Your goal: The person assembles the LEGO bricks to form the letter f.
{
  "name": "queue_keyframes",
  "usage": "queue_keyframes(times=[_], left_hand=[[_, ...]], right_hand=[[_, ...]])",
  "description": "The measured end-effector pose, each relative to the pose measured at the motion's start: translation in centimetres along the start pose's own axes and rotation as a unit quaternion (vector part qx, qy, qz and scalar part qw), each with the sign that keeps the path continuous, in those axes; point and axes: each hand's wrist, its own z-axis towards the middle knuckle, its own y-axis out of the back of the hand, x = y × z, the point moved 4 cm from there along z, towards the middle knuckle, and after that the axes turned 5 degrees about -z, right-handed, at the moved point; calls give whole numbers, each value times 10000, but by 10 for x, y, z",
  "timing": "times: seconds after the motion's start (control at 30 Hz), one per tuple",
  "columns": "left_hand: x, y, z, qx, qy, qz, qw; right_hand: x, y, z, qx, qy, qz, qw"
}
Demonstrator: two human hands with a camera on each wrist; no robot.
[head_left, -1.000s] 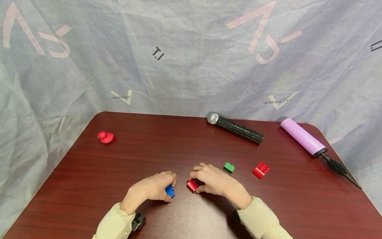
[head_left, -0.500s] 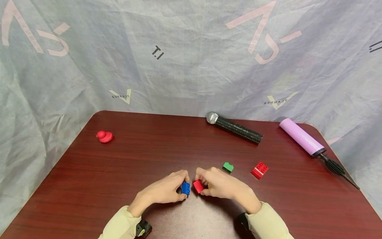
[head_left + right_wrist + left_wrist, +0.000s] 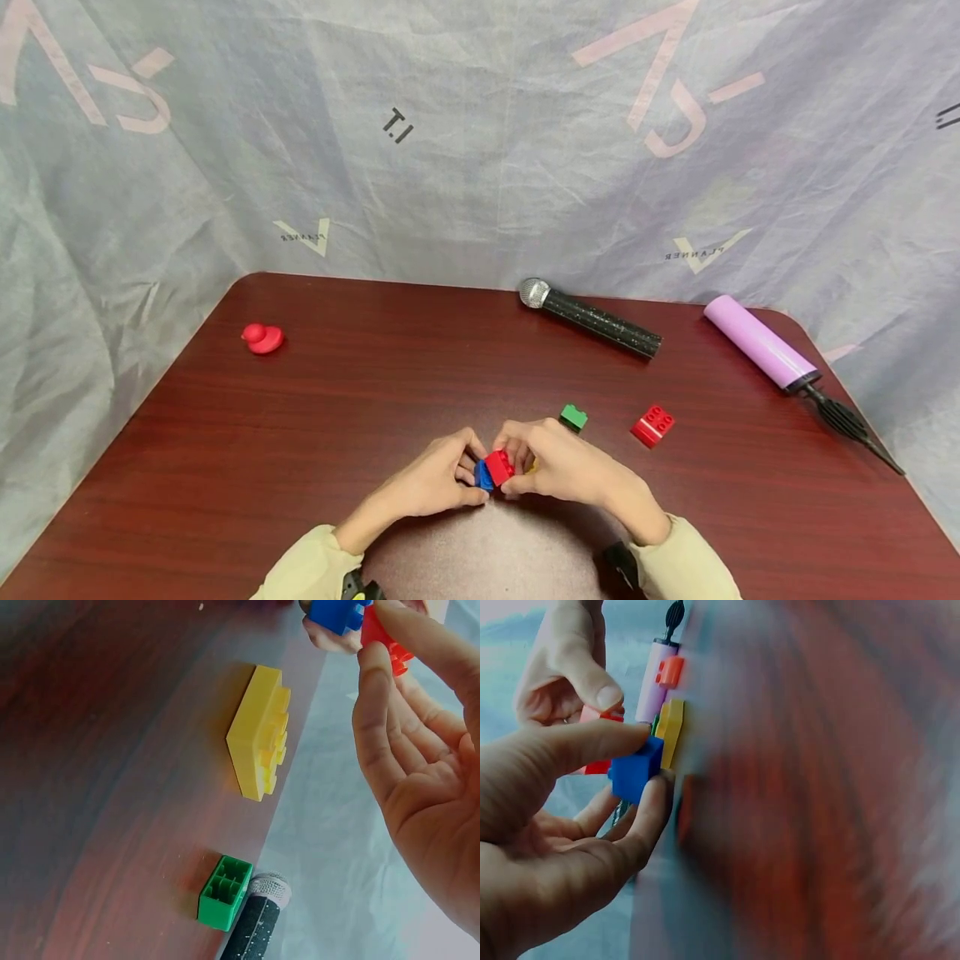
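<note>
Near the front middle of the table, my left hand (image 3: 432,479) pinches a blue toy brick (image 3: 636,771) between thumb and fingers. Facing it, my right hand (image 3: 566,462) grips a red toy brick (image 3: 498,467) the same way. In the head view the two bricks meet, the red one partly over the blue; whether they are joined I cannot tell. The blue brick's studs point toward the red brick in the right wrist view. A yellow brick (image 3: 259,735) lies on the table under my right hand, mostly hidden from the head view.
Beyond my right hand lies a green brick (image 3: 573,417), with another red brick (image 3: 653,426) to its right. A microphone (image 3: 592,319) and a purple hand pump (image 3: 763,343) lie farther back. A red rubber duck (image 3: 262,338) sits at the far left of the table (image 3: 360,358).
My left hand has moved right with the blue brick, up to the red one. My right hand has shifted slightly right, still gripping the red brick. The other things stayed put.
</note>
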Motion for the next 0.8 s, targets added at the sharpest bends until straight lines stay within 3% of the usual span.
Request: queue_keyframes(times=[0.17, 0.33, 0.8], left_hand=[[1, -3, 0, -209, 174, -310, 9991], [2, -6, 1, -420, 360, -288, 9981], [2, -15, 3, -489, 557, -143, 9971]], right_hand=[[1, 0, -2, -93, -61, -40, 9999], [4, -1, -3, -98, -133, -304, 9994], [21, -4, -3, -117, -150, -1089, 9939]])
